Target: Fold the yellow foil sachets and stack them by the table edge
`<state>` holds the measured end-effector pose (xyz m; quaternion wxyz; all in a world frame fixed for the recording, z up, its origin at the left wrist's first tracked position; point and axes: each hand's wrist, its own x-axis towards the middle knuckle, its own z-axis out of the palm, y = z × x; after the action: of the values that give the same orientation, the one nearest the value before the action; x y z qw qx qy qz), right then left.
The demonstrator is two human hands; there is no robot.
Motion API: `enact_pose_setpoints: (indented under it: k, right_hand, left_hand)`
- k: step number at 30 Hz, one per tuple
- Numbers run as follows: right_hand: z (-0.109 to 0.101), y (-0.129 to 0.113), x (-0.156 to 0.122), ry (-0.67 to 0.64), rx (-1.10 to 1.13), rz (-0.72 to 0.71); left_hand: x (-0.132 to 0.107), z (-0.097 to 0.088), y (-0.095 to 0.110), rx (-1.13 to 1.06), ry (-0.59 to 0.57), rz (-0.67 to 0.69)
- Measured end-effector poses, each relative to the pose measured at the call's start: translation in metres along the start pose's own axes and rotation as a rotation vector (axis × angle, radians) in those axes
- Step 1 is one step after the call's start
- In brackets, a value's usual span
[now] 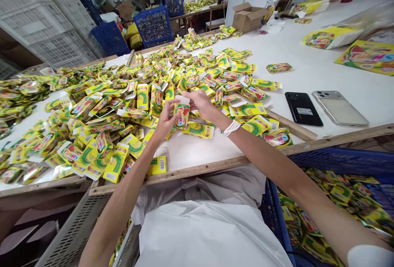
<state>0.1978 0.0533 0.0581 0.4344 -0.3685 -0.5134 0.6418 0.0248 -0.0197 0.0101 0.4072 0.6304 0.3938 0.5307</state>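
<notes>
Between the fingers point(170, 109) sits a yellow sachet point(182, 116).

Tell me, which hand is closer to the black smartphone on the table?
Right. The right hand is nearer, to the left of the black smartphone in the view; the left hand is farther from it, past the right hand.

Foil sachets point(141, 94) lie heaped across the work table point(308, 53), with two phones point(303, 109) to their right and a cardboard box point(248, 17) beyond them; a plastic crate point(338, 161) full of more sachets sits below the table's near edge, to the right.
</notes>
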Motion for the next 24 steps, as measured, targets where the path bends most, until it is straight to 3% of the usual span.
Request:
enact_pose_setpoints:
  k: [4,6,10,12,20,24]
  right_hand:
    - [-0.005,0.002,0.0,-0.134,0.051,0.04]
    - [-0.006,0.006,0.001,-0.155,-0.03,-0.063]
    - [-0.004,0.017,0.006,-0.055,-0.308,-0.387]
    - [-0.004,0.019,0.008,-0.044,-0.411,-0.465]
    - [-0.02,0.013,0.01,-0.231,-0.435,-0.365]
    - [-0.018,0.017,0.01,-0.182,-0.379,-0.339]
  left_hand:
    - [-0.002,0.002,0.0,-0.022,0.044,-0.009]
    - [-0.001,0.003,0.001,-0.037,0.076,-0.02]
    - [-0.001,0.003,0.005,-0.05,0.121,-0.023]
    - [-0.001,0.003,0.006,-0.029,0.126,-0.032]
    - [-0.001,0.003,0.008,0.074,0.104,-0.053]
    - [0.0,0.004,0.01,0.094,0.128,-0.038]
